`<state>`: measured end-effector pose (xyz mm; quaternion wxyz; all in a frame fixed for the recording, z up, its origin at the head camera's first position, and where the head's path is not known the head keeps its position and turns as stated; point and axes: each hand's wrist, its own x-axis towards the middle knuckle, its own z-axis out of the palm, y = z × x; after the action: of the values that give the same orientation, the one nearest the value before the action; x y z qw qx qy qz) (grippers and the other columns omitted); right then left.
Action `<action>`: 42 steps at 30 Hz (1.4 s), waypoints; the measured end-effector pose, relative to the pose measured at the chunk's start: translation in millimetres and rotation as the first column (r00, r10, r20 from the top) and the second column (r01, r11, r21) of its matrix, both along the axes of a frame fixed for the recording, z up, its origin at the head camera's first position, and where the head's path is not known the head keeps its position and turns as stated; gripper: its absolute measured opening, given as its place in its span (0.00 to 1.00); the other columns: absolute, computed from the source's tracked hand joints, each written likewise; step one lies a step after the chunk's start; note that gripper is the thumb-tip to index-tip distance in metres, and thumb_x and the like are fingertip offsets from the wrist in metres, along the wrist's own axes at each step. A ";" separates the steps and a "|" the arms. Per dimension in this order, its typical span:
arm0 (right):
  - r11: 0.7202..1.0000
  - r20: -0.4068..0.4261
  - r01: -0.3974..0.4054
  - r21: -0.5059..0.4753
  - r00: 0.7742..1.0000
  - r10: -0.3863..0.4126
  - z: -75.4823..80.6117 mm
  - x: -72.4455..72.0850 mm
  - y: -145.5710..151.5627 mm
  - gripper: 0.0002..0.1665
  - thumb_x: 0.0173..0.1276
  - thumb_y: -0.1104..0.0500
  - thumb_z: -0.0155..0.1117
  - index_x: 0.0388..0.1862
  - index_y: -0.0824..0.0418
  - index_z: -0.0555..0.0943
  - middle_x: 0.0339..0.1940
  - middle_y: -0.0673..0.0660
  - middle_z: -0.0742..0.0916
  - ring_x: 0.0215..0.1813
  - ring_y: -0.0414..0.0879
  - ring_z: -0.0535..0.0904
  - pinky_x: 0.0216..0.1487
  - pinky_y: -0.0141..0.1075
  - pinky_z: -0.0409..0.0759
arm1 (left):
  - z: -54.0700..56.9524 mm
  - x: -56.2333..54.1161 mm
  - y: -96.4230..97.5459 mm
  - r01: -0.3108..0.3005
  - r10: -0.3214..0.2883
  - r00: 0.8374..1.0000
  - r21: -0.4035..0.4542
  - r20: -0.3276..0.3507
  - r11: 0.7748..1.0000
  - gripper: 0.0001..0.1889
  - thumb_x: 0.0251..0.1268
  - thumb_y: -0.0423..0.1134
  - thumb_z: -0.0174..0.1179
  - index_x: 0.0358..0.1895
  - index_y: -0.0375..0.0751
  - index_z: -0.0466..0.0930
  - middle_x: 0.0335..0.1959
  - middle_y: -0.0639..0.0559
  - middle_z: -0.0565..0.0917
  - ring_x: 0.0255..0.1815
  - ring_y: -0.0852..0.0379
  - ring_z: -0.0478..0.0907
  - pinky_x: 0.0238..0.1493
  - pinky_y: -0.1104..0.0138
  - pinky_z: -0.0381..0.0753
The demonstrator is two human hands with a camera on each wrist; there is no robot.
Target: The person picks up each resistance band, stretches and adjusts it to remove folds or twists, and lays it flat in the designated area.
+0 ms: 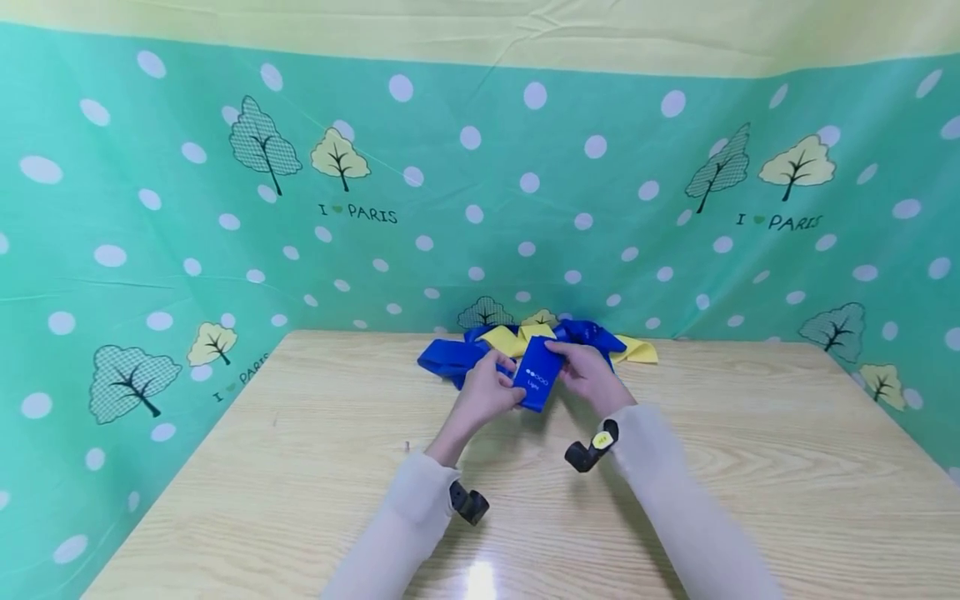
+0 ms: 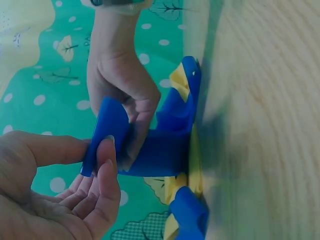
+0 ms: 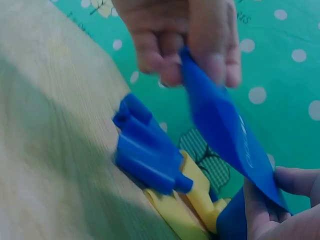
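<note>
My two hands hold a flat blue resistance band printed "Light", with a row of dots, above the table. The left hand pinches its lower left edge between thumb and fingers. At the upper right edge, the right hand grips the band, its thumb on the front. The left wrist view shows the left hand holding the folded band edge-on. In the right wrist view, the band slants between the left hand and the right hand.
Behind the hands, a loose heap of more blue bands and yellow bands lies at the back of the wooden table. A green dotted curtain hangs along the table's back edge and both sides.
</note>
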<state>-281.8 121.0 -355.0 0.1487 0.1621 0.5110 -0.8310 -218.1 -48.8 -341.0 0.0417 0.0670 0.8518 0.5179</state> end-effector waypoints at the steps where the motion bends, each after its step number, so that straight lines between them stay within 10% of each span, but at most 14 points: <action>1: 1.000 -0.005 0.007 0.016 1.000 -0.006 0.9 -2.3 1.3 0.35 0.69 0.65 0.57 0.72 0.65 0.58 0.53 0.50 0.78 0.37 0.33 0.77 0.37 0.21 0.78 | -0.6 0.4 -0.5 0.001 -0.001 1.000 0.004 0.012 1.000 0.18 0.56 0.28 0.65 0.49 0.35 0.70 0.32 0.43 0.81 0.29 0.45 0.84 0.31 0.60 0.84; 9: 0.981 -0.062 0.029 0.192 0.998 -0.017 6.2 -15.9 14.0 0.08 0.68 0.65 0.58 0.45 0.61 0.73 0.21 0.44 0.80 0.24 0.34 0.73 0.27 0.24 0.72 | -8.7 4.9 -5.8 0.043 -0.054 0.992 0.094 0.111 0.995 0.19 0.56 0.26 0.64 0.48 0.34 0.67 0.27 0.42 0.83 0.32 0.38 0.85 0.35 0.56 0.86; 18: 0.968 -0.072 0.013 0.252 0.997 0.005 11.4 -23.8 21.5 0.06 0.70 0.63 0.57 0.43 0.59 0.72 0.26 0.44 0.79 0.28 0.34 0.74 0.31 0.23 0.73 | -18.6 10.9 -8.6 0.092 -0.122 0.981 0.194 0.149 0.977 0.20 0.55 0.21 0.62 0.49 0.29 0.67 0.24 0.44 0.80 0.32 0.39 0.85 0.38 0.57 0.86; 27: 0.967 -0.066 0.027 0.252 0.998 -0.011 18.8 -31.3 27.2 0.26 0.70 0.63 0.56 0.65 0.64 0.66 0.34 0.45 0.79 0.33 0.33 0.78 0.35 0.23 0.78 | -25.5 22.7 -14.2 0.131 -0.163 0.973 0.195 0.161 0.972 0.19 0.53 0.20 0.63 0.48 0.31 0.67 0.19 0.49 0.78 0.28 0.41 0.84 0.36 0.58 0.86; 37: 0.975 -0.110 0.042 0.220 0.994 -0.018 26.7 -29.1 34.4 0.08 0.68 0.63 0.59 0.29 0.56 0.72 0.18 0.44 0.78 0.24 0.34 0.72 0.28 0.24 0.72 | -30.6 42.3 -21.6 0.189 -0.221 0.951 0.159 0.217 0.969 0.22 0.52 0.21 0.64 0.49 0.32 0.66 0.19 0.48 0.78 0.22 0.49 0.83 0.30 0.61 0.85; 42: 0.980 -0.091 0.030 0.199 0.996 -0.012 30.5 -28.2 33.8 0.05 0.68 0.62 0.59 0.42 0.57 0.76 0.29 0.45 0.81 0.33 0.34 0.75 0.35 0.24 0.75 | -32.1 50.6 -25.3 0.223 -0.251 0.936 0.137 0.247 0.965 0.25 0.50 0.20 0.63 0.52 0.30 0.64 0.20 0.46 0.80 0.20 0.51 0.83 0.27 0.62 0.85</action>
<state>-310.0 154.8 -324.5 0.0998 0.1443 0.5964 -0.7833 -167.5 -74.2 -373.1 0.2125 0.1023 0.7954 0.5583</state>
